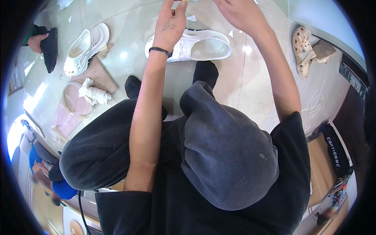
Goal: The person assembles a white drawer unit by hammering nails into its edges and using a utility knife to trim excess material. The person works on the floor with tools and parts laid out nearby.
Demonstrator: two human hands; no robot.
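My left hand [170,25] reaches to the top edge, above a white clog [211,49] lying on its base on the tiled floor. Its thumb and fingers are pinched together, and a sliver of something yellow [184,1] shows at the thumb tip; the rest is cut off by the frame. My right hand [241,15] is at the top edge too, right of the left one. Its fingertips lie outside the view, so what they hold is hidden. The left hand overlaps the clog's left part in the picture; I cannot tell whether they touch.
Another white clog [85,49] rests at left beside a brown board [98,74] and a crumpled white cloth [94,93]. White scraps [191,18] dot the floor. A beige clog [301,51] leans near a stone-like block [324,52] at right. Another person [58,178] is at lower left.
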